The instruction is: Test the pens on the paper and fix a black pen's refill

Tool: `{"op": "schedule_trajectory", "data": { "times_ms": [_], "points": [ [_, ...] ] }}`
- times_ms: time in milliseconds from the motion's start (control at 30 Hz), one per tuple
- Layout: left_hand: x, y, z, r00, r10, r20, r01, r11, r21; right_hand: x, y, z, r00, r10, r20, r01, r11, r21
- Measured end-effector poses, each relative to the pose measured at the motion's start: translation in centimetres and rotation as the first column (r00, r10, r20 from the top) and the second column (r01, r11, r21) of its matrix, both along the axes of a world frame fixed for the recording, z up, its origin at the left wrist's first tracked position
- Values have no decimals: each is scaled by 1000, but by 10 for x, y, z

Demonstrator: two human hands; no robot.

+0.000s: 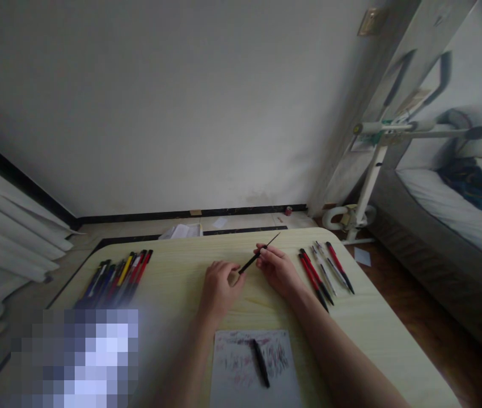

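My right hand [278,271] pinches a slim black pen [249,263] above the middle of the table. From the pen's upper end a thin dark rod, like a refill, points away to the upper right. My left hand [220,286] is curled, thumb and fingertips closed at the pen's lower end. Nearer to me lies a scribbled sheet of white paper [228,385], with a thicker black pen piece [260,364] resting on it. Right of my right forearm are several red-and-black and clear pens [326,269], side by side.
Several more pens [124,275] lie in a row at the table's left; a pixelated bright patch covers the area below. The pale wooden table [181,260] faces a white wall. An exercise machine [371,187] and a bed [428,198] stand to the right, a white curtain [7,232] hangs left.
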State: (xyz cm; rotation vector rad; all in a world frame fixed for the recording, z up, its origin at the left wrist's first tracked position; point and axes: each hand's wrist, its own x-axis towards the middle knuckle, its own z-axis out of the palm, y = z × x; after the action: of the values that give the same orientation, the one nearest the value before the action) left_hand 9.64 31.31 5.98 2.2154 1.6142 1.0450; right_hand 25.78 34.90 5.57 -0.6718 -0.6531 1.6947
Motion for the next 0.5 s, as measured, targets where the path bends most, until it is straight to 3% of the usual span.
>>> {"op": "schedule_trajectory", "data": {
  "times_ms": [500],
  "points": [
    [0, -2, 3, 999, -39, -9, 39, 999, -2, 1, 0, 2, 999, -39, -13, 39, 999, -22]
  ]
}}
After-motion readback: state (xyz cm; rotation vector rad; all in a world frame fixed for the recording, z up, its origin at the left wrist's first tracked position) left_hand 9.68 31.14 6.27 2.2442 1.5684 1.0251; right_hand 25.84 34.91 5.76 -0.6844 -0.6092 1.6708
